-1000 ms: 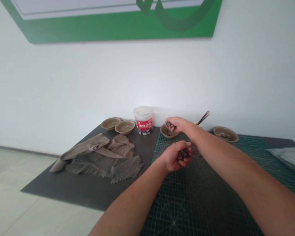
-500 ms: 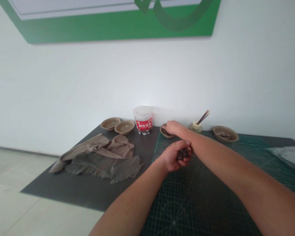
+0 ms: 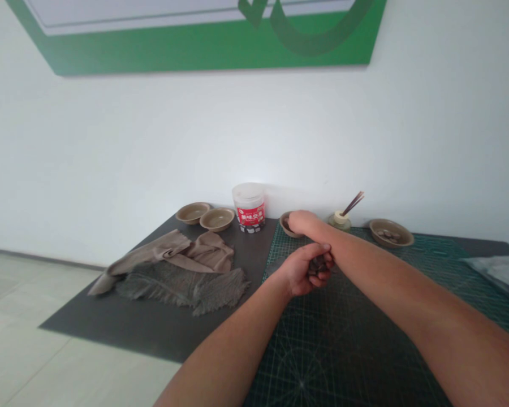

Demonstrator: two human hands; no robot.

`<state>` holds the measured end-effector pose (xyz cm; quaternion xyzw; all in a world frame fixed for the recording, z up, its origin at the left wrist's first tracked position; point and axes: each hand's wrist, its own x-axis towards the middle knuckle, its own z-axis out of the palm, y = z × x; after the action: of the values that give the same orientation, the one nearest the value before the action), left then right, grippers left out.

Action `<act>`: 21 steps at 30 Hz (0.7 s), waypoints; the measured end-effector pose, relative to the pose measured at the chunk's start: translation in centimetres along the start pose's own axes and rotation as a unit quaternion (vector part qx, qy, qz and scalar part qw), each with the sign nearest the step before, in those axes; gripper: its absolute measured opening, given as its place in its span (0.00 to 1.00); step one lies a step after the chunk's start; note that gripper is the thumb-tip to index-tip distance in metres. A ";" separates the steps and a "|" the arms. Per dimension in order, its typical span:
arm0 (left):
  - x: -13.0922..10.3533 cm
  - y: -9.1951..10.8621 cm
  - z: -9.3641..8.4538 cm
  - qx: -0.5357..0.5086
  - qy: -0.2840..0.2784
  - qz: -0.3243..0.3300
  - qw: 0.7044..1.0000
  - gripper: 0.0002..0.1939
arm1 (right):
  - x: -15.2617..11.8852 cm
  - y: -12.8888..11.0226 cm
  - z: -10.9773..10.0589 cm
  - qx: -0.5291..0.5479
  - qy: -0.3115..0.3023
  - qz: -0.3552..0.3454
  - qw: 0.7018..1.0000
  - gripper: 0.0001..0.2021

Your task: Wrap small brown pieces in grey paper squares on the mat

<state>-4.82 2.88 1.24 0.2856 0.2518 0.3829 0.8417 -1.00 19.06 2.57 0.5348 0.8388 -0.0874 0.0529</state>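
My left hand (image 3: 307, 270) is curled palm up around several small dark brown lumps (image 3: 318, 265), which look like nuts or wrapped pieces. It is held beneath my right forearm, above the green cutting mat (image 3: 297, 339). My right hand (image 3: 304, 221) crosses over it and reaches into a small brown bowl (image 3: 285, 226) near the wall. Its fingertips dip inside the bowl, so whether they grip anything is hidden. Another brown bowl (image 3: 375, 229) with several brown pieces (image 3: 389, 236) in it stands to the right.
Left of the mat, a clear tub with a red label (image 3: 250, 209) stands by two brown bowls (image 3: 218, 219) (image 3: 194, 213). Crumpled brown cloth (image 3: 214, 251) and grey cloth (image 3: 182, 288) lie in front. A reed diffuser (image 3: 340, 219) stands behind my right forearm; a plastic packet (image 3: 498, 268) lies far right.
The view has shifted slightly, moving the scene a little to the right. My right hand stays at the small bowl, and my left hand keeps its hold on the dark lumps.
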 end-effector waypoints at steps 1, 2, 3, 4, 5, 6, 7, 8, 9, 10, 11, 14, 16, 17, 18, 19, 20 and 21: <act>0.0 0.0 0.0 0.001 0.001 0.000 1.000 0.14 | 0.0 0.0 0.0 -0.003 0.000 0.000 1.000 0.15; 0.0 0.0 0.0 0.003 0.001 0.001 1.000 0.14 | 0.1 0.1 0.1 -0.005 -0.001 -0.001 1.000 0.15; 0.0 0.0 0.0 0.004 0.002 0.002 1.000 0.14 | 0.2 0.1 0.1 -0.007 -0.002 -0.001 1.000 0.14; 0.0 0.0 0.0 0.005 0.002 0.003 1.000 0.15 | 0.2 0.1 0.1 -0.008 -0.003 -0.002 1.000 0.14; 0.0 0.0 0.0 0.005 0.002 0.003 1.000 0.15 | 0.3 0.0 0.0 -0.008 -0.004 -0.002 1.000 0.15; 0.0 0.0 0.0 0.004 0.003 0.004 1.000 0.15 | 0.3 0.0 0.0 -0.007 -0.004 -0.001 1.000 0.15; 0.0 0.0 0.0 0.003 0.003 0.004 1.000 0.15 | 0.3 0.0 0.0 -0.006 -0.002 0.000 1.000 0.15; 0.0 0.0 0.0 0.002 0.003 0.003 1.000 0.15 | 0.2 0.0 -0.1 -0.004 0.000 0.001 1.000 0.15; 0.0 0.0 0.0 0.001 0.002 0.003 1.000 0.15 | 0.1 0.0 -0.1 -0.002 0.004 0.002 1.000 0.16; 0.0 0.0 0.0 0.001 0.002 0.004 1.000 0.15 | 0.1 0.0 -0.2 0.000 0.008 0.004 1.000 0.16; 0.0 0.0 0.1 0.001 0.002 0.004 1.000 0.16 | 0.0 0.0 -0.2 0.002 0.012 0.006 1.000 0.16; -0.1 0.0 0.1 0.003 0.001 0.006 1.000 0.16 | -0.2 0.0 -0.2 0.009 0.022 0.015 1.000 0.16; -0.1 0.0 0.1 0.003 -0.001 0.007 1.000 0.16 | -0.2 0.0 -0.3 0.013 0.023 0.023 0.999 0.16; -0.1 0.0 0.1 0.004 -0.002 0.008 1.000 0.17 | -0.2 0.0 -0.4 0.015 0.024 0.029 0.999 0.16; -0.1 0.0 0.1 0.004 -0.003 0.008 1.000 0.17 | -0.2 0.0 -0.5 0.017 0.026 0.035 0.999 0.15; -0.1 0.0 0.1 0.005 -0.005 0.008 1.000 0.17 | -0.2 0.0 -0.6 0.019 0.030 0.041 0.999 0.15; -0.1 0.0 0.1 0.007 -0.007 0.007 1.000 0.17 | -0.2 0.1 -0.8 0.021 0.035 0.046 0.998 0.15; -0.1 0.0 0.1 0.009 -0.010 0.007 1.000 0.17 | -0.3 0.2 -1.1 0.023 0.043 0.050 0.998 0.16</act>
<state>-4.80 2.79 1.26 0.2986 0.2448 0.3835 0.8389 -0.72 19.11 3.65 0.5805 0.8101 -0.0813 0.0089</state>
